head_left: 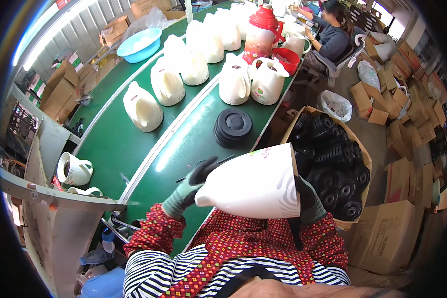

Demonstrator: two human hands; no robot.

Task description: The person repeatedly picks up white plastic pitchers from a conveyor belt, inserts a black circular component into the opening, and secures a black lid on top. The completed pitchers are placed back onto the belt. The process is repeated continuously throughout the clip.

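White jug body [251,184], lower centre of frame, held above the lap of the wearer. Lies on its side; long axis runs roughly left–right, tilted slightly, the narrow spout end pointing left and a little down, the wide end facing right. Right hand [311,201], gloved: grips the wide end, fingers mostly hidden behind it. Left hand [187,189], gloved: at the narrow end, partly hidden; cannot tell whether closed on it. Black disc stack [233,126] above, on green table [184,149].
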